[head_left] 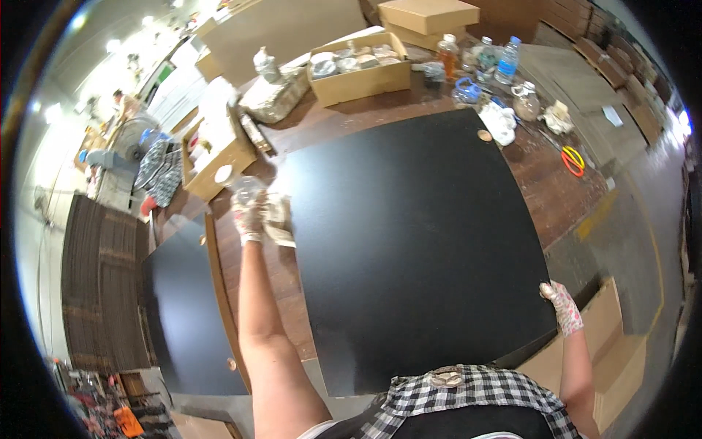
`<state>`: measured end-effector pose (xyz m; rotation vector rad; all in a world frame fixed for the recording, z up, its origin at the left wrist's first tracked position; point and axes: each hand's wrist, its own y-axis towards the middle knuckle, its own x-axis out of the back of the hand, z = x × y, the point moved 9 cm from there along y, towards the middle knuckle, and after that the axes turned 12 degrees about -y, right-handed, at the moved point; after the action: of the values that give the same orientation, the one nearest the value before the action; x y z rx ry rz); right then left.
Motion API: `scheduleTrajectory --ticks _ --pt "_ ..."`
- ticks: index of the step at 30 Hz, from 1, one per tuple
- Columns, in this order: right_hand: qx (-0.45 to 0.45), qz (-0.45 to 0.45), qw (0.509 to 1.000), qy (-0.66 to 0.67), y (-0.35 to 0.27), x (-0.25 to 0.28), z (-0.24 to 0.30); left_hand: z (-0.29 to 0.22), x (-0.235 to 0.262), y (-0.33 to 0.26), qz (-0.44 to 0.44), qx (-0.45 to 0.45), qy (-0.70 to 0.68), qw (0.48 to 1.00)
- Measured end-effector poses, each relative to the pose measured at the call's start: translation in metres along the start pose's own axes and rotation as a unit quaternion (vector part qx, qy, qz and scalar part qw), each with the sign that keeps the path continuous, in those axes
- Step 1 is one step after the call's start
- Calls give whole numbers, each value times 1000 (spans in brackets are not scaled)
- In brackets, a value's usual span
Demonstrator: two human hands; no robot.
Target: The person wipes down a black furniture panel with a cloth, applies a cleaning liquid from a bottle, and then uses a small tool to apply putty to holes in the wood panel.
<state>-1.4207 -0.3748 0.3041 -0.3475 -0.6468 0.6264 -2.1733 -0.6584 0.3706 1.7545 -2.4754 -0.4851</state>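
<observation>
A large matte black panel lies flat on a brown wooden table. My left hand, in a patterned glove, holds a crumpled clear plastic wrap at the panel's far left edge. Gripping the panel's near right corner is my right hand, also gloved. My bare forearms come in from the lower edge.
Open cardboard boxes with wrapped items, bottles, a glass jar and orange scissors crowd the table's far side. A second black panel lies lower left. Flat cardboard leans at right. A person works far left.
</observation>
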Motion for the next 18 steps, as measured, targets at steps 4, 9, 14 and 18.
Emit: scheduleTrajectory --ticks 4,9,14,18 --pt "-42 -25 999 21 1 -9 12 6 44 23 -15 12 -29 999" --pt "-11 16 999 -43 -1 -8 38 31 88 0 -49 1 -46 998" --pt "19 26 999 -3 11 0 11 0 80 -73 -83 119 30 989" --pt "17 87 994 67 13 -17 17 -36 102 -185 -38 281 31 958"
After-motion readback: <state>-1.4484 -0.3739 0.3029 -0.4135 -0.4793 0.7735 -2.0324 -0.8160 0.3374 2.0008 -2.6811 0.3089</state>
